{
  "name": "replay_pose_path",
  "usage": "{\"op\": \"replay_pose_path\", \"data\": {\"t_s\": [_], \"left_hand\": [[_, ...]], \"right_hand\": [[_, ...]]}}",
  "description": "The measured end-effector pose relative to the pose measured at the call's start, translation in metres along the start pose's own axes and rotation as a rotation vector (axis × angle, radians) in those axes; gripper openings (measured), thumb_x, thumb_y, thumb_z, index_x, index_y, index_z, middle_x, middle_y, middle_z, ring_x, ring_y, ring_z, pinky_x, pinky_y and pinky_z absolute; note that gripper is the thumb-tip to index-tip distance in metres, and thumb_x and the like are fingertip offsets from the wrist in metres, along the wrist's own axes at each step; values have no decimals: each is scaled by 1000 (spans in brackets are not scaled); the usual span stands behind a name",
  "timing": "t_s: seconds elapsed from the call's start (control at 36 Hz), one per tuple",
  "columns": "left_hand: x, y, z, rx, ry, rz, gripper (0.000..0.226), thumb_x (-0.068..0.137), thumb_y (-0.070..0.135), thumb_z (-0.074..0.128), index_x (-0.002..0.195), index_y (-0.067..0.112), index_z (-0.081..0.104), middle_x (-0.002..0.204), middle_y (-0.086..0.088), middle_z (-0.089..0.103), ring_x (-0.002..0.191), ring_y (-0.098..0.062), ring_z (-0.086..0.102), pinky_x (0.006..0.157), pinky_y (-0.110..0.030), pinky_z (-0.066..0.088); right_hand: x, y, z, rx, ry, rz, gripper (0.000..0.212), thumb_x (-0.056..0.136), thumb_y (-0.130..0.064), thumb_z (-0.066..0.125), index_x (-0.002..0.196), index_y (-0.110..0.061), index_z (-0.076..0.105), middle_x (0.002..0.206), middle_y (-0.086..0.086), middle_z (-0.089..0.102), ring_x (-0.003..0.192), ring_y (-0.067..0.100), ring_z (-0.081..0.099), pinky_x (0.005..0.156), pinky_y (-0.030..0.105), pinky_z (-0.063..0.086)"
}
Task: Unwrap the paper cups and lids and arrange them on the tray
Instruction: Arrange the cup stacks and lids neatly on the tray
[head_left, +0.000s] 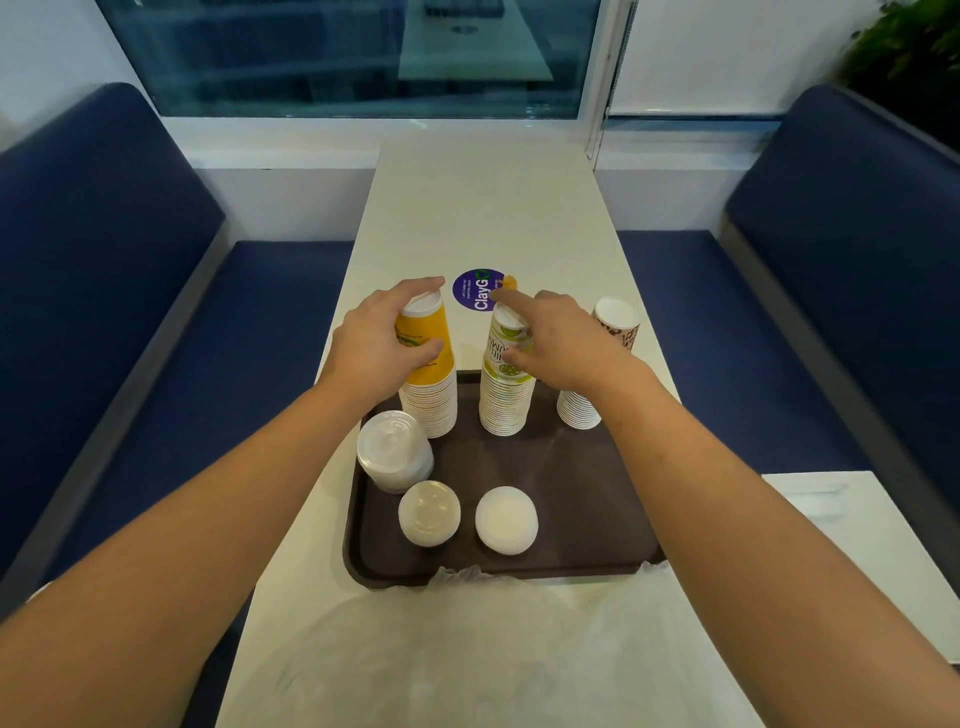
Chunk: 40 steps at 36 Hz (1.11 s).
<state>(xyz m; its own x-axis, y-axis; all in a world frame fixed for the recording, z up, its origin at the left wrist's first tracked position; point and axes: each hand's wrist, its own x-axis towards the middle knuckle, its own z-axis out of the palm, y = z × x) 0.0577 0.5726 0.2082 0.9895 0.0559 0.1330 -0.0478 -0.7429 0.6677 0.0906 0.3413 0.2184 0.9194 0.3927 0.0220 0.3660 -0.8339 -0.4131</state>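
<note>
A dark brown tray (561, 499) lies on the white table. Three upside-down cup stacks stand along its far edge: a yellow stack (428, 384), a lime-patterned stack (506, 389) and a brown-patterned stack (615, 322) at the right. My left hand (374, 343) grips the top of the yellow stack. My right hand (561, 338) holds the top of the lime stack, index finger over it. Three lid stacks sit nearer on the tray: a clear stack (394, 449) at the left, another clear stack (429, 512) and a white stack (506, 519).
Crumpled clear plastic wrap (467, 649) lies on the table in front of the tray. A round purple sticker (475, 288) is on the tabletop behind the cups. Blue bench seats (156, 312) flank the table, and a second white table (857, 519) is at the right.
</note>
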Motion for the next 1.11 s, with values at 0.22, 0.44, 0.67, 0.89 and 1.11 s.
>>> {"op": "replay_pose_path", "data": {"t_s": [0.22, 0.44, 0.67, 0.89, 1.11], "left_hand": [[-6, 1, -6, -70, -26, -1, 81, 90, 31, 81, 155, 49, 35, 157, 5, 47, 139, -28, 51, 105, -48, 52], [-18, -2, -10, -196, 52, -95, 115, 81, 43, 87, 162, 50, 6, 168, 4, 34, 147, -28, 44, 111, -55, 45], [-74, -38, 3, -316, 324, -295, 57, 99, 38, 68, 146, 28, 39, 130, 0, 57, 99, -9, 62, 79, -24, 53], [-145, -83, 43, -68, 47, -375, 32, 94, 32, 75, 116, 32, 52, 98, 5, 66, 85, -16, 67, 71, -24, 53], [-170, -96, 62, 11, -78, -410, 34, 91, 53, 74, 114, 35, 56, 94, 11, 69, 85, -12, 66, 78, -28, 55]], "right_hand": [[-6, -3, 4, 13, -1, 27, 84, 95, -27, 70, 162, -38, 21, 131, 12, 53, 121, 30, 56, 91, 36, 49], [-33, -19, 13, 32, 318, 39, 76, 92, -29, 66, 159, -31, 28, 147, 10, 43, 129, 32, 41, 105, 47, 42], [-79, -38, 62, 67, 428, 55, 56, 90, -37, 67, 141, -26, 49, 136, 7, 45, 123, 29, 41, 101, 49, 47], [-117, -30, 119, -2, -162, 217, 86, 87, -60, 66, 156, -50, 16, 163, 6, 15, 148, 38, 16, 114, 64, 31], [-131, -21, 143, 46, -231, 285, 81, 90, -53, 70, 156, -48, 23, 162, 4, 20, 147, 37, 25, 116, 60, 33]]}}
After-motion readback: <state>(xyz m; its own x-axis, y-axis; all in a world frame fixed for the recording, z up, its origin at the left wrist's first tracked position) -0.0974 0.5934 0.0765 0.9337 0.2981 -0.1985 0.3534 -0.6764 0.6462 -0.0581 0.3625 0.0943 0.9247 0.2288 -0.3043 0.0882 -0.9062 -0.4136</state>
